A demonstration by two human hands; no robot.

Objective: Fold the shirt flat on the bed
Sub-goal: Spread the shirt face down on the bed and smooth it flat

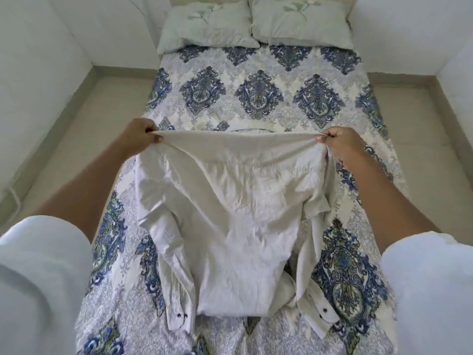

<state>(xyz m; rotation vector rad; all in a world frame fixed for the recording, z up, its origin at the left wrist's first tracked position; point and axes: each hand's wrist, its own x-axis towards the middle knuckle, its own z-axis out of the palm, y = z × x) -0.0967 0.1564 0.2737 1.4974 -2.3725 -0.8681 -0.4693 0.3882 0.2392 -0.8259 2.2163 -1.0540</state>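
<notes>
A white long-sleeved shirt lies back-up on the bed, collar end away from me, wrinkled. My left hand pinches its left shoulder and my right hand pinches its right shoulder. Between them the top edge is pulled taut and lifted slightly off the cover. Both sleeves trail down along the body; the left cuff and the right cuff show dark buttons near the bed's near end. The hem is bunched near the bottom.
The bed has a blue and white patterned cover. Two pale pillows lie at the head. Beige floor strips run along both sides of the bed, with white walls close around them.
</notes>
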